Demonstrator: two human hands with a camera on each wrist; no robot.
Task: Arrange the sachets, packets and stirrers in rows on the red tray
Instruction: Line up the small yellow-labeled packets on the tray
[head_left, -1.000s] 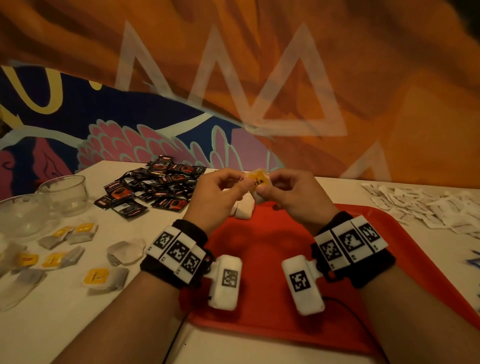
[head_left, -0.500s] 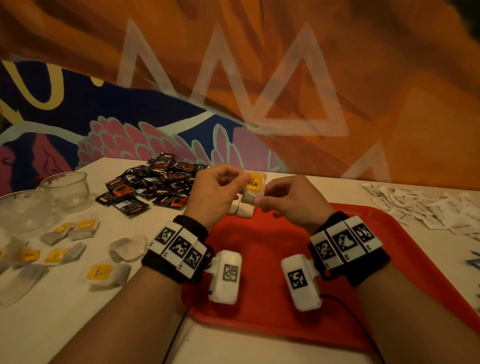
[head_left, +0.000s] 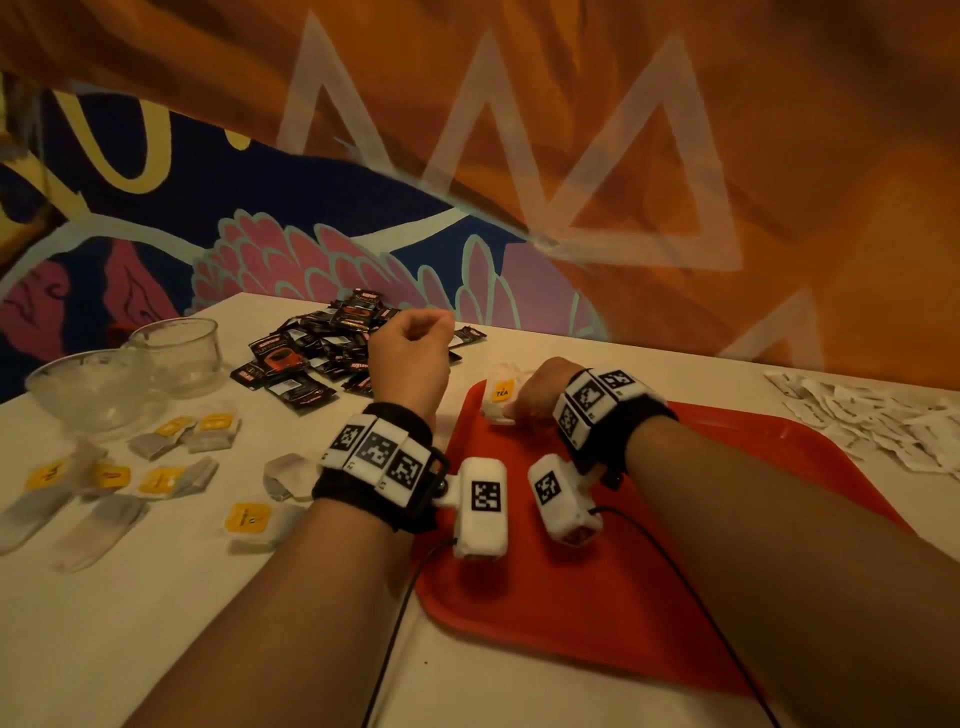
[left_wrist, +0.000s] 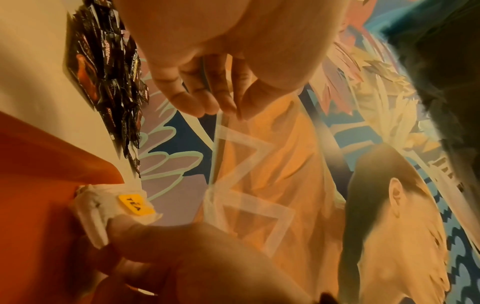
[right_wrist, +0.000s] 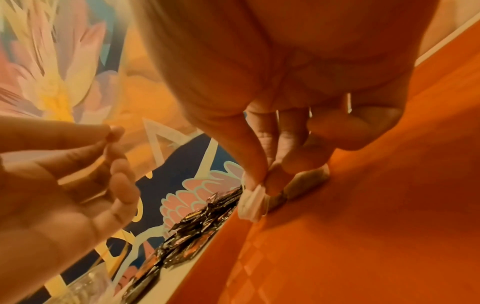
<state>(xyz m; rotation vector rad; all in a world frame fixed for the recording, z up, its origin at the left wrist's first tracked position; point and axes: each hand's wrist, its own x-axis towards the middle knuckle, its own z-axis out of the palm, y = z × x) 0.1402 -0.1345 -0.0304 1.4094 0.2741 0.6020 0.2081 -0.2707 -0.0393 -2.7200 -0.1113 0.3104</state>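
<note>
One readable word: "TEA" on a tea bag's yellow tag.

The tag (head_left: 503, 391) sits on a white tea bag (left_wrist: 103, 207) at the far left corner of the red tray (head_left: 727, 519). Print on the black sachets (head_left: 311, 358) and on the other yellow tags (head_left: 248, 517) on the table (head_left: 156, 623) is too blurred to read.

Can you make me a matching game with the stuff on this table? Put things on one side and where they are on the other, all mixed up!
Things:
1. tea bag with the yellow TEA tag
2. black packets
3. white sachets
4. glass bowls

Places:
A. heaped at the table's right edge
B. at the far left corner of the red tray, under the right hand
C. standing at the table's left side
D. piled behind the left hand

Pairs: 1-B, 2-D, 3-A, 4-C
</note>
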